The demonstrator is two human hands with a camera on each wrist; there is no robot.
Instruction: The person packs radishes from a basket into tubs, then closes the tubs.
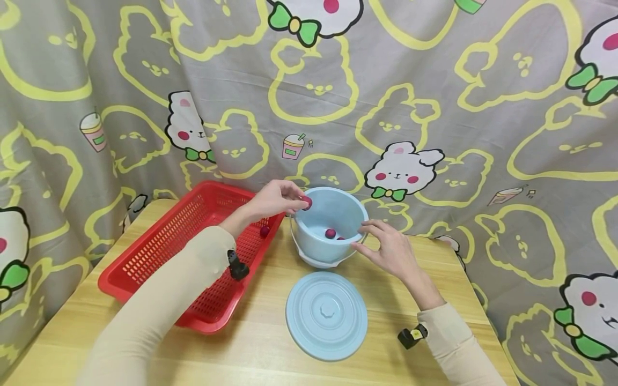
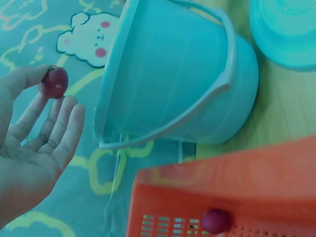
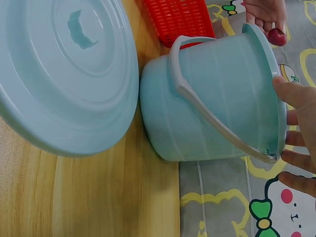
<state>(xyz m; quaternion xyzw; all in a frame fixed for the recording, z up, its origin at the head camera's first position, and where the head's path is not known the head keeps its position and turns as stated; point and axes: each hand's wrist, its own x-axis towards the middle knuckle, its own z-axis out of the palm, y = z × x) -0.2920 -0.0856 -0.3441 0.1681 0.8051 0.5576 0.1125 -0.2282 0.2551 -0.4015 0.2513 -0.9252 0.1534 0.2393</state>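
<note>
My left hand (image 1: pixel 275 201) pinches a small, round, dark-red fruit (image 2: pixel 53 82) between thumb and fingertips. It holds the fruit at the left rim of a light blue bucket (image 1: pixel 316 247), above the table. Inside the bucket lie a dark-red fruit (image 1: pixel 330 234) and part of another. At the bucket's right rim, my right hand (image 1: pixel 390 251) touches the edge with its thumb and fingers fairly straight. Left of the bucket stands a red plastic basket (image 1: pixel 110 280), where one more round fruit (image 1: pixel 264 231) shows; my left forearm hides part of the basket.
A round blue lid (image 1: pixel 326 316) lies on the wooden table (image 1: pixel 260 321) in front of the bucket. The bucket's pale handle (image 3: pixel 212 118) hangs down along its side. Behind the table hangs a grey patterned curtain (image 1: pixel 232 64).
</note>
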